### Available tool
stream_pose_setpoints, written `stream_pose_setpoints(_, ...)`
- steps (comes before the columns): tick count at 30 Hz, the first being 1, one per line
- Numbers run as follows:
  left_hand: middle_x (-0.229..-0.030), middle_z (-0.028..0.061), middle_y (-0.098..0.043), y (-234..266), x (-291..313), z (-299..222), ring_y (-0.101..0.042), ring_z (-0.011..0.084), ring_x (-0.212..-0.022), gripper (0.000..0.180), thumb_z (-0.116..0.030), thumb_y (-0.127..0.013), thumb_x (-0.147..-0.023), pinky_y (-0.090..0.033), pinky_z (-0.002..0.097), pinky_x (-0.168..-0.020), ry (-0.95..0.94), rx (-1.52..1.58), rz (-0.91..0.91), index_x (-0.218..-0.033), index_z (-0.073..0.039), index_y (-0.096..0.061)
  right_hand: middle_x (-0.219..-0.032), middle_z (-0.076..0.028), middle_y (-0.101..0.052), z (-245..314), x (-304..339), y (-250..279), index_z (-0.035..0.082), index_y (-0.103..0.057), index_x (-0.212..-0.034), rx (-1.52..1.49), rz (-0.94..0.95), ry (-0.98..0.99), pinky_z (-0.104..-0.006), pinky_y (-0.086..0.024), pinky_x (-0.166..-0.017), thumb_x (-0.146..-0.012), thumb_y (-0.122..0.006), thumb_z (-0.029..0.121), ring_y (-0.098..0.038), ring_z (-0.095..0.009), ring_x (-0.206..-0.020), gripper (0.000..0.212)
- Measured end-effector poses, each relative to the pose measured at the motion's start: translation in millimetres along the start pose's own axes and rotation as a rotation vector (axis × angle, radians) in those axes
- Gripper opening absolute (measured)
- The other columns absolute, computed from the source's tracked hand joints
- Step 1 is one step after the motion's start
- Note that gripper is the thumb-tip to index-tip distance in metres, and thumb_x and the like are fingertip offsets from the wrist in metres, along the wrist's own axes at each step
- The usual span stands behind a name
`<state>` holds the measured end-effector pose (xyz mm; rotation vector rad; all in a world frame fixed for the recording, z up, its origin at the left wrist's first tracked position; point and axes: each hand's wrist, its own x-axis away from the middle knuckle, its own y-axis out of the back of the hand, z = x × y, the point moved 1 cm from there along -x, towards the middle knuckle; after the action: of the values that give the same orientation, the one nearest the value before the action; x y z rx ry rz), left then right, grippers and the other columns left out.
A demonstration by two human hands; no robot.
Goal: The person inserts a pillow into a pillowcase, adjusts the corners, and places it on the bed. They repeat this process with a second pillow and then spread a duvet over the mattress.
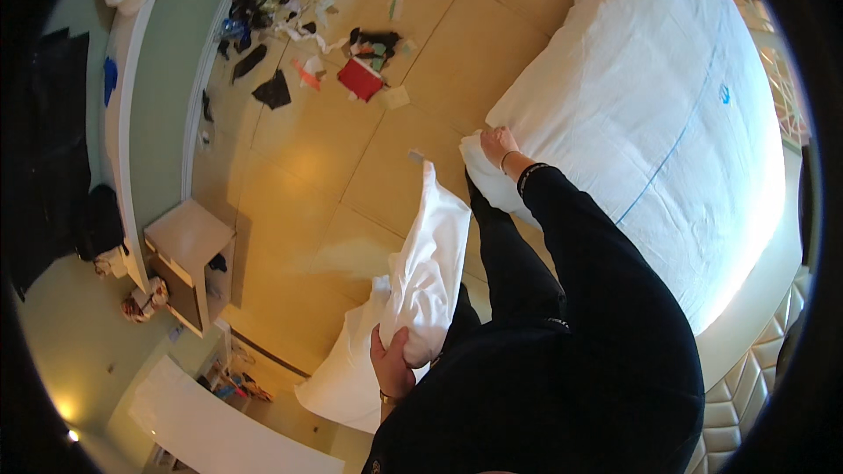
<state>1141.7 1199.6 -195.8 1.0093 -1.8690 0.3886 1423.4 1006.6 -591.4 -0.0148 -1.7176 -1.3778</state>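
My left hand is closed around a bunched white bed sheet, low and near my body. Part of the sheet rises to a point in front of the hand, and white cloth also hangs down beside it. Farther forward, my right hand grips the near left corner of a white duvet on the bed. The duvet is puffy, with a thin blue line along it and a small blue mark. Whether the two cloths join is not visible. The fingertips of my right hand are partly hidden in the fabric.
Scraps, dark cloth pieces and a red item litter the tiled floor at the far left. A small open cabinet stands by the left wall. A tufted pale headboard runs along the lower right. A large white panel is at lower left.
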Motion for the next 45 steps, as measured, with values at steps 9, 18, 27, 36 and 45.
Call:
stream_pose_setpoints(9, -0.114, 0.0141, -0.06, 13, -59, -31, -0.058, 0.0236, -0.102, 0.042, -0.007, -0.064, -0.085, -0.047, 0.0337, -0.09, -0.027, -0.209, 0.222, -0.123, 0.003, -0.048, -0.123, -0.014, -0.062, -5, -22, -6, 0.007, -0.065, -0.116, -0.181, 0.211, -0.172, -0.0368, -0.054, -0.078, -0.089, -0.056, 0.014, -0.064, -0.029, -0.105, 0.03)
stream_pose_setpoints(18, -0.112, 0.014, -0.061, 62, -88, -98, -0.059, 0.0224, -0.1, 0.037, -0.007, -0.064, -0.085, -0.048, 0.0326, -0.087, -0.094, -0.276, 0.307, -0.119, 0.002, -0.051, -0.106, -0.009, -0.069, 23, 36, 20, 0.01, -0.072, -0.098, -0.244, -0.031, -0.336, -0.0373, -0.055, -0.075, -0.088, -0.054, 0.011, -0.067, -0.03, -0.097, 0.021)
stream_pose_setpoints(27, -0.11, 0.0102, -0.059, 78, -91, -126, -0.058, 0.0189, -0.099, 0.035, -0.005, -0.062, -0.087, -0.048, 0.0313, -0.086, -0.229, -0.216, 0.467, -0.119, 0.002, -0.05, -0.09, -0.007, -0.064, 40, 129, 111, 0.011, -0.067, -0.09, -0.228, -0.219, -0.085, -0.041, -0.038, -0.092, -0.077, -0.057, 0.008, -0.055, -0.025, -0.101, 0.017)
stream_pose_setpoints(36, -0.108, 0.0089, -0.061, 72, -71, -156, -0.06, 0.0175, -0.096, 0.032, -0.003, -0.061, -0.087, -0.049, 0.03, -0.086, -0.304, -0.214, 0.624, -0.117, 0.002, -0.052, -0.087, -0.01, -0.069, 41, 223, 95, 0.011, -0.066, -0.093, -0.314, -0.097, -0.46, -0.0442, -0.039, -0.09, -0.079, -0.066, 0.022, -0.065, -0.028, -0.089, 0.018)
stream_pose_setpoints(45, -0.11, 0.0094, -0.062, 34, -70, -158, -0.06, 0.018, -0.098, 0.034, -0.001, -0.063, -0.085, -0.049, 0.0309, -0.088, -0.279, -0.249, 0.818, -0.118, 0.002, -0.052, -0.081, -0.007, -0.069, 89, 371, 59, 0.013, -0.073, -0.074, -0.251, -0.115, -0.627, -0.0402, -0.047, -0.081, -0.076, -0.059, 0.017, -0.063, -0.026, -0.089, 0.014)
